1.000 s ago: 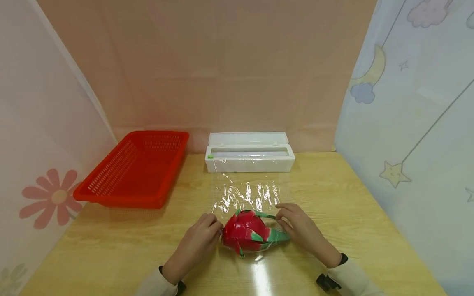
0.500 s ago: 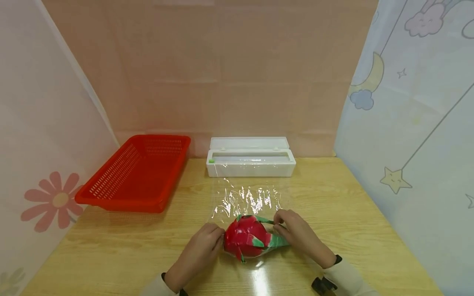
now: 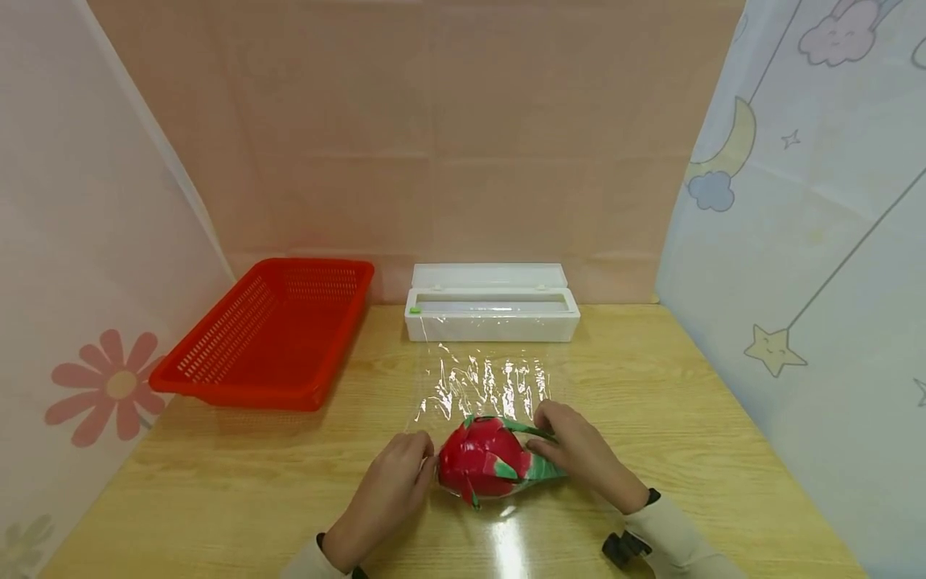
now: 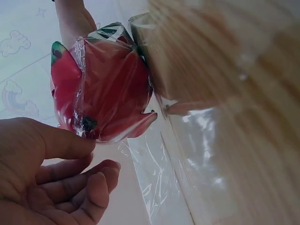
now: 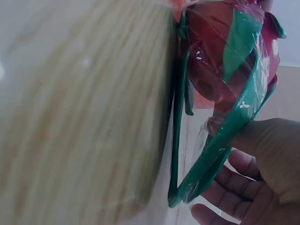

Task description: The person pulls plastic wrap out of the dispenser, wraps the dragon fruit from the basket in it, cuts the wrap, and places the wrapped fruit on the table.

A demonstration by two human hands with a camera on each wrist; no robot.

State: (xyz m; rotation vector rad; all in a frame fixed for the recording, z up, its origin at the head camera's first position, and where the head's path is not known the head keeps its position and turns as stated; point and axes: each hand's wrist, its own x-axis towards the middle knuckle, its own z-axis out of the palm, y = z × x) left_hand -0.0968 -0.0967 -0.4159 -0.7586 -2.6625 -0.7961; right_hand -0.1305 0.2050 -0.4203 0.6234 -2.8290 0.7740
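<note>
A red dragon fruit [image 3: 477, 457] with green leaf tips lies on its side at the front middle, its long leaves pointing right. Clear plastic wrap [image 3: 486, 388] covers it and runs back to the white dispenser box [image 3: 492, 327]. At the fruit's left end my left hand [image 3: 389, 482] pinches the wrap; in the left wrist view the thumb [image 4: 70, 143] presses at the fruit's dark tip, other fingers curled below. On the opposite side my right hand [image 3: 584, 450] holds the wrap at the green leaves [image 5: 220, 140], thumb in front and fingers behind them.
The dispenser's lid [image 3: 489, 276] stands raised at the back of the wooden table [image 3: 637, 386]. A red perforated basket [image 3: 249, 396] sits at the back left. Patterned sheets wall the left and right sides, with a plain tan one behind.
My right hand has shifted slightly left, its thumb further in over the leaves. The left hand stays at the fruit's left end, and the fruit lies nearly as before.
</note>
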